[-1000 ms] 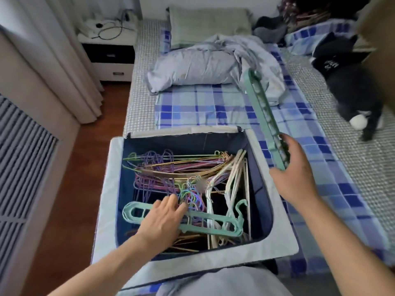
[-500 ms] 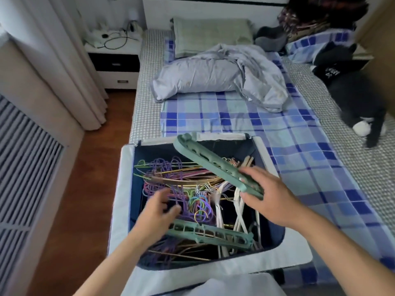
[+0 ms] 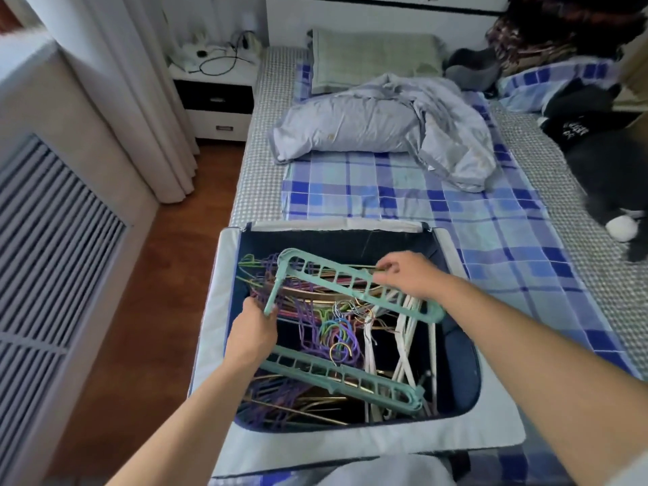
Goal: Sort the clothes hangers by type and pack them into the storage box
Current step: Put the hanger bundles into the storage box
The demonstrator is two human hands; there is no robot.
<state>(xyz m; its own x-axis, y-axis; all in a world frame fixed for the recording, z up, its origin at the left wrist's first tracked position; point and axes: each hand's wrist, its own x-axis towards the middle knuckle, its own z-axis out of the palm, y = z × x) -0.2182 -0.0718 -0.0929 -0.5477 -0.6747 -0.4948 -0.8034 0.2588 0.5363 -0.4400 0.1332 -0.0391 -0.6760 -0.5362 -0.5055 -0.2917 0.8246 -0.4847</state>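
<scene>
**2 green organizer hangers meet over an open storage box**

A person's 2 bare hands work above a fabric storage box [image 3: 350, 438] that stands open at the foot of a bed [image 3: 491, 219] with a blue checked sheet. The right hand [image 3: 408, 275] curls its fingers round the long bar of 1 green slotted hanger [image 3: 336, 278], held across the top of the box, its far end bent down in a short arm. The left hand [image 3: 250, 333] pinches the tip of that short arm at the box's left side. A 2nd green slotted hanger [image 3: 345, 378] lies lower in the box, slanting toward its near right corner. Beneath both sits a tangle of thin wire hangers [image 3: 305, 322] in purple, gold, green and blue, too many and too knotted to count, with a group of white hangers [image 3: 406, 349] along the right side. On the bed beyond lie 1 crumpled grey pillowcase [image 3: 350, 124], 1 green pillow [image 3: 371, 57] and 1 dark plush toy [image 3: 610, 163].
</scene>
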